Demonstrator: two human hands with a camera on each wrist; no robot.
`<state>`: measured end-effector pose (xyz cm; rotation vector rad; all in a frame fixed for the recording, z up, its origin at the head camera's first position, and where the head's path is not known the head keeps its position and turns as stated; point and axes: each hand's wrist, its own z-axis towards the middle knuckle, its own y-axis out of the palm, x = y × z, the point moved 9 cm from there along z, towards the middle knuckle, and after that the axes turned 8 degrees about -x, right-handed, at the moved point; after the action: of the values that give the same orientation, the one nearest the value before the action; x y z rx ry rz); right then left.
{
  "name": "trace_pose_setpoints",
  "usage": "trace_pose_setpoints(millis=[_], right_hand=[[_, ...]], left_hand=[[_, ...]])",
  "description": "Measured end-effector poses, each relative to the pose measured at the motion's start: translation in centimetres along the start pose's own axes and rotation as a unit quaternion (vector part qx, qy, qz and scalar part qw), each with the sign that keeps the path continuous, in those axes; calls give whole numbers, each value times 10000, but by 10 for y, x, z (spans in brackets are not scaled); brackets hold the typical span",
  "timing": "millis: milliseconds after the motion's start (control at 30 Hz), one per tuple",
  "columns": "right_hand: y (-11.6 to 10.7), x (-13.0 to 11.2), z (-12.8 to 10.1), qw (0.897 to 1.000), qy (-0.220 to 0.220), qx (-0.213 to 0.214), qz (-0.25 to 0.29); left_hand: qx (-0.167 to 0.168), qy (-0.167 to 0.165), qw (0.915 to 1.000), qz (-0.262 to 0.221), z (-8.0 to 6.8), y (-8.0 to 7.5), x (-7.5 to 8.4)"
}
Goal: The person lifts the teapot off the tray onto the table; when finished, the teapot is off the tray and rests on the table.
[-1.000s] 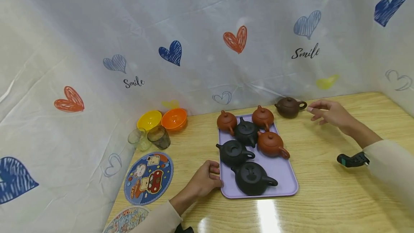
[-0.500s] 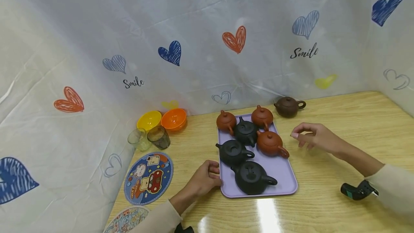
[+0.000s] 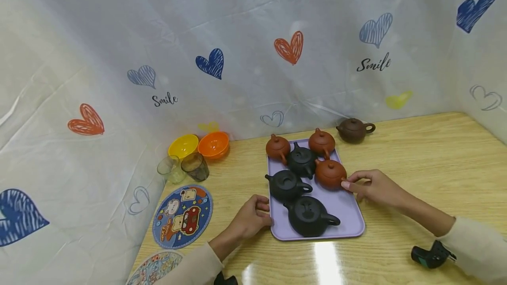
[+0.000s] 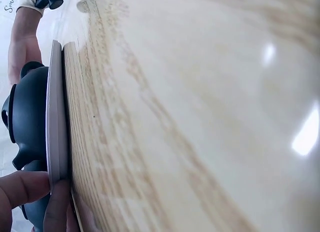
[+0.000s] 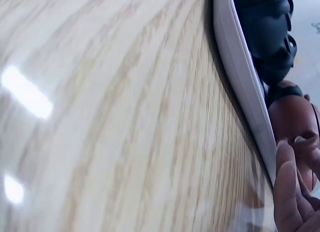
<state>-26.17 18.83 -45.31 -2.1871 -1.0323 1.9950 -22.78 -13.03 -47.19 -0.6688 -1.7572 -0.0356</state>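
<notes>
A lilac tray (image 3: 346, 219) bears several teapots, some black and some reddish-brown. My left hand (image 3: 248, 218) holds the tray's left rim; in the left wrist view the thumb (image 4: 27, 187) lies over the rim and fingers curl below it. At the tray's right side my right hand (image 3: 374, 187) pinches the handle of a reddish-brown teapot (image 3: 330, 173), which sits on the tray. Its handle is mostly hidden by the fingers in the head view. Nearest my left hand are two black teapots, one in front (image 3: 309, 215) and one behind it (image 3: 286, 185).
Beyond the tray, a dark brown teapot (image 3: 352, 130) stands on the table (image 3: 420, 157) by the curtain. Left lie a yellow bowl (image 3: 183, 145), an orange bowl (image 3: 214, 145), two glasses (image 3: 195, 167) and a round blue mat (image 3: 183, 217), with a patterned mat (image 3: 158, 269) nearer.
My right hand has come from beside the dark brown teapot, leftward and nearer, to the handle of the reddish-brown teapot. The left hand stays on the tray's rim.
</notes>
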Motion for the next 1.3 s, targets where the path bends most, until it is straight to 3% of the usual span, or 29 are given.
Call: trace_pose_setpoints(millis=[333, 1300], right_hand=[[1, 0, 2, 9983, 402, 313, -268], [-3, -4, -11, 9980, 282, 490, 288]], left_hand=[[-3, -28, 10000, 55, 0, 0, -1], [21, 78, 10000, -43, 1, 1, -3]])
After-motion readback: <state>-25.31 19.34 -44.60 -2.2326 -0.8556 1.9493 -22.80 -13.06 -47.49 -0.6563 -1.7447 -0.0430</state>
